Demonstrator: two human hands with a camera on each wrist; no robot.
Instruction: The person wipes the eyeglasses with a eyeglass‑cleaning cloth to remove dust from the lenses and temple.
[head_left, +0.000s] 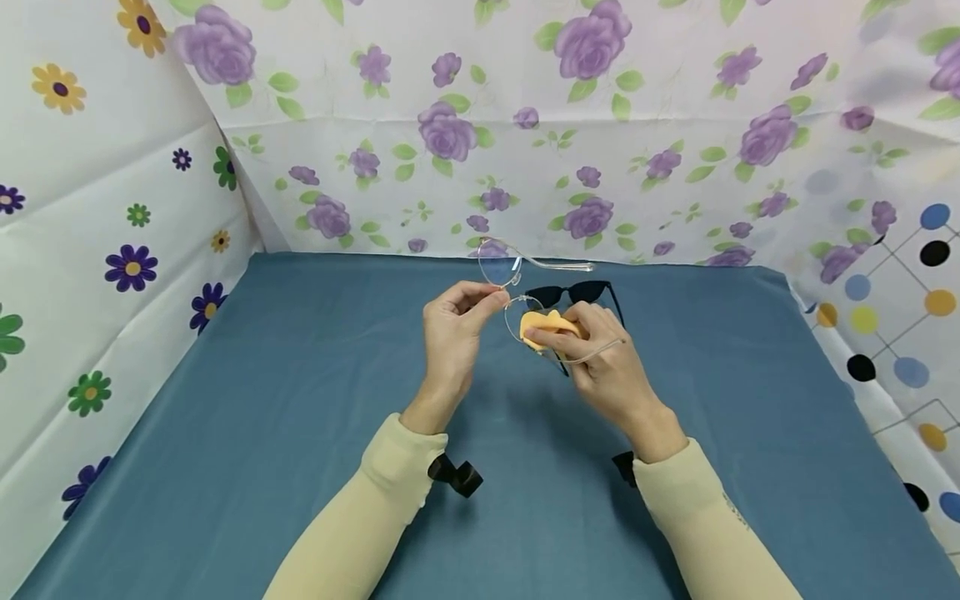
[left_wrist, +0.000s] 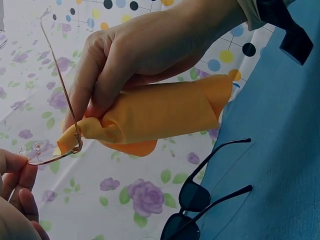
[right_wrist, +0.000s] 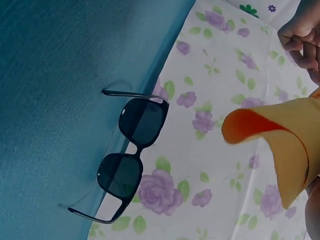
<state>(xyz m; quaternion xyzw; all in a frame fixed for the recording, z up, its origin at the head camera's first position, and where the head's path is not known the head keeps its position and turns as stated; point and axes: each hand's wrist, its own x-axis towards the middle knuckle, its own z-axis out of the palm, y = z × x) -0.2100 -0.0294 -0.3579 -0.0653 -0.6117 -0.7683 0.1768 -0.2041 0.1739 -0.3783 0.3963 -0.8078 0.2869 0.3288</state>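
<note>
My left hand pinches a pair of thin gold-framed eyeglasses near the bridge, holding them up above the far part of the table. With my right hand I grip a yellow-orange cleaning cloth, folded over the lens on the right side. In the left wrist view the cloth hangs out from under the right hand's fingers, its front end at the rim beside the hinge. One temple arm of the eyeglasses sticks up there. The cloth hides most of that lens.
Black sunglasses with dark lenses lie on the blue tablecloth by its far edge, just beyond my right hand, temple arms spread. Flower-printed white sheets stand behind and at the left; a dotted one is on the right.
</note>
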